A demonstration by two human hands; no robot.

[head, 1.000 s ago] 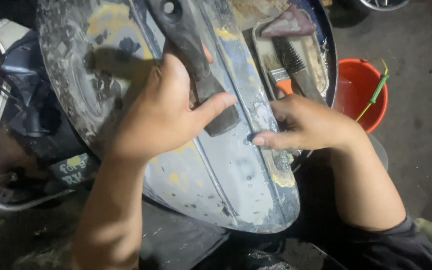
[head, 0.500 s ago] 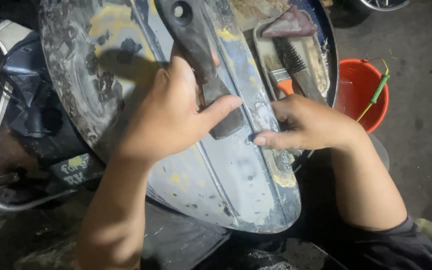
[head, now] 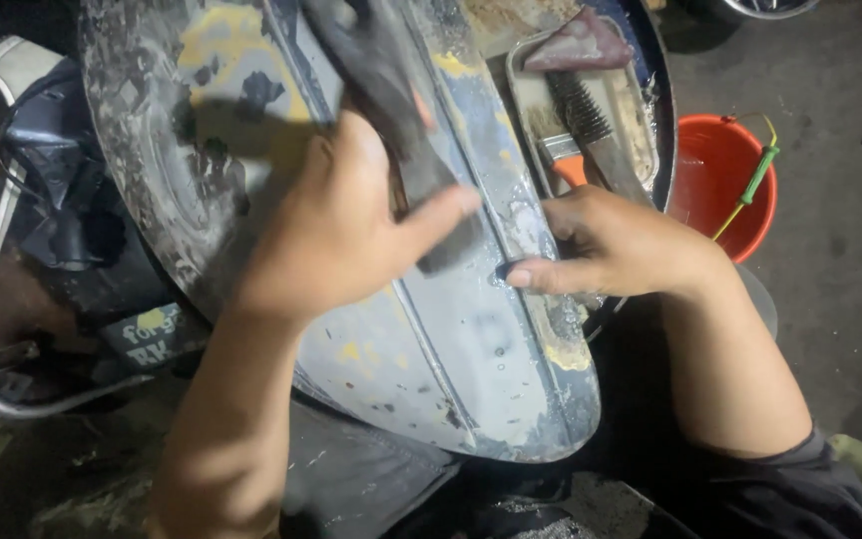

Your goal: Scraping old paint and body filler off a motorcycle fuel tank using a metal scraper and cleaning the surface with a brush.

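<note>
Head view showed the left hand gripping a dark block lying lengthwise along the panel, while the right hand, half curled, pressed its edge.

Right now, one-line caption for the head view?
Left hand rubs a dark sanding block on a worn grey body panel; right hand steadies its edge.

Both forearms bare; dark grey short sleeve on right arm.
</note>
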